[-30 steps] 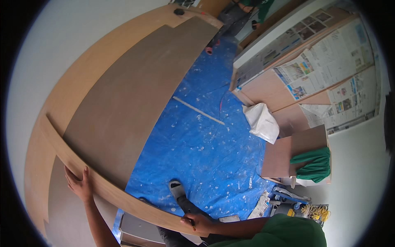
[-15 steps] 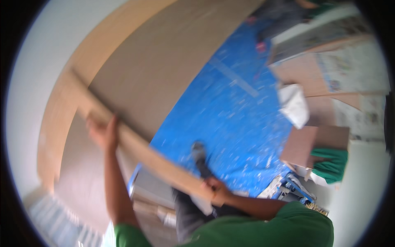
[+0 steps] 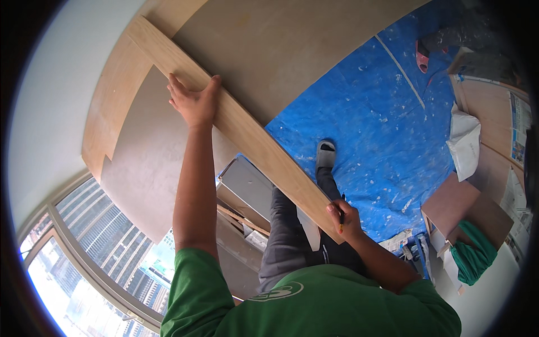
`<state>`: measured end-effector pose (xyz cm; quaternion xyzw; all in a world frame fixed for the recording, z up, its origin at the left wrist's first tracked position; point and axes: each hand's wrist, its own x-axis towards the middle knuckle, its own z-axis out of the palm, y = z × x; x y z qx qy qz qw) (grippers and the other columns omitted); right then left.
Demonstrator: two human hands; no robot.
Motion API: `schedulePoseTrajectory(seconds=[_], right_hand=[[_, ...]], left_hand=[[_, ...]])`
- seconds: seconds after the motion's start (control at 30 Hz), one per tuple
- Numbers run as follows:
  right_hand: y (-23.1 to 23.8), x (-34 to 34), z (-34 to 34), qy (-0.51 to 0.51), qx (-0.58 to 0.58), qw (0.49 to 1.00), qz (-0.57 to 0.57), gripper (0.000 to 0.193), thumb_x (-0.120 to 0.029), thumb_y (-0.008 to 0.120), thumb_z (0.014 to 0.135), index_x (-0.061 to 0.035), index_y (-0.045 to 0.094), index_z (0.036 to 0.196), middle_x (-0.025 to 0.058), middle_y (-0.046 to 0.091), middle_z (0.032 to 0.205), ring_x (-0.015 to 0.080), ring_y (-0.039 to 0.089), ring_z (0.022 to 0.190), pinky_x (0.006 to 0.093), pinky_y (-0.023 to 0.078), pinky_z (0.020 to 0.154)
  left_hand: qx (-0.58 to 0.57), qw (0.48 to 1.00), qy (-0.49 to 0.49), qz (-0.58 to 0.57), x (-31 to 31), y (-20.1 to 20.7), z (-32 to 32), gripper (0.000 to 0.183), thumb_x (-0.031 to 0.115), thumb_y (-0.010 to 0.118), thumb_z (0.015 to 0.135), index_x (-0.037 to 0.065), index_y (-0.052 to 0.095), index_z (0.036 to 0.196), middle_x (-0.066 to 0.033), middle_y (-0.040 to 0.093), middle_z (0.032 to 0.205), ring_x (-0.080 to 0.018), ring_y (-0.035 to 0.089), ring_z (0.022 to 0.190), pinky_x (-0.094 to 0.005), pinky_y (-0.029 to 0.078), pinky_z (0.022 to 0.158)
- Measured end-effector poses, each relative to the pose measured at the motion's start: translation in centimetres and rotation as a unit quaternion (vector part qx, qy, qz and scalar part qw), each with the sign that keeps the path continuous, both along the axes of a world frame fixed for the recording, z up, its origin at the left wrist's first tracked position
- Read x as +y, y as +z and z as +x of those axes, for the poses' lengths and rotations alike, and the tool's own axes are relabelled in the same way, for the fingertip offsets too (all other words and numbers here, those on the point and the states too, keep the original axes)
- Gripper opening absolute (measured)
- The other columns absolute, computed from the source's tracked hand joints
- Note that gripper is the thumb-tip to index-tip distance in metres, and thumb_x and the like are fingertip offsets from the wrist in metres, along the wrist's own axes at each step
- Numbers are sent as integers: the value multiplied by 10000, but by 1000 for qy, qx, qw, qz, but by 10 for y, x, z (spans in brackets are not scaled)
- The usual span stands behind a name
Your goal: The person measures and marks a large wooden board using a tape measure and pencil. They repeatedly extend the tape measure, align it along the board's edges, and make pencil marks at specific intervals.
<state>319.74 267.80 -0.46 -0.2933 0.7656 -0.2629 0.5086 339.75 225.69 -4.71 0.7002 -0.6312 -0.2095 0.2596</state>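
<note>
Pale, flat wooden board [image 3: 252, 137]: slanting across broad brown panel [image 3: 258, 45], near end above dark-trousered thighs [image 3: 282, 236]. Your left hand [image 3: 195, 102]: clasping board's width. Your right hand [image 3: 347, 222]: pinching slim dark tool [image 3: 342, 215] at near end. You're best keeping both hands level, avoiding twist.

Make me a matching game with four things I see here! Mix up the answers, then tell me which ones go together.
Things:
1. Wooden plank
2. Floor sheet
3. Cloth
4. Slipper

Clues:
A. Green, draped over a brown box
B. Grey, near the middle of the picture
C. Touched by the left hand and the right hand
D. Blue with whitish specks

Right pairs: 1-C, 2-D, 3-A, 4-B
</note>
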Motion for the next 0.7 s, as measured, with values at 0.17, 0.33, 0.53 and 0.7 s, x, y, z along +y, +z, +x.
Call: schedulePoseTrajectory(seconds=[0.17,0.33,0.53,0.7], right_hand=[[-4,-1,-2,5,18,1000,-7,293,-311,644,999,-26,664,932,108,659,714,169,619,623,312,478,614],[-5,-4,-1,6,11,1000,-7,295,-310,640,998,-25,664,927,109,655,709,174,624,626,317,481,613],[-7,-5,0,4,18,1000,-7,296,-314,648,995,-26,670,929,114,657,714,176,627,631,322,483,617],[-10,-5,-3,9,15,1000,7,292,-315,654,992,-28,670,937,114,663,723,176,634,645,322,485,624]], left_hand=[[-4,1000,5,-1,-1,-8,0,1239,527,842,677,-50,200,1565,-266,298,1591,-361,196,1534,-514,57,1247],[-14,1000,6,2,-4,-9,3,1245,533,841,672,-51,197,1564,-267,307,1588,-359,191,1536,-519,50,1246],[-24,1000,15,1,-3,-11,0,1247,536,839,674,-61,196,1561,-265,317,1585,-355,176,1542,-522,37,1245],[-33,999,15,-9,-3,-16,1,1242,529,842,677,-71,202,1556,-261,322,1584,-363,169,1543,-526,26,1244]])
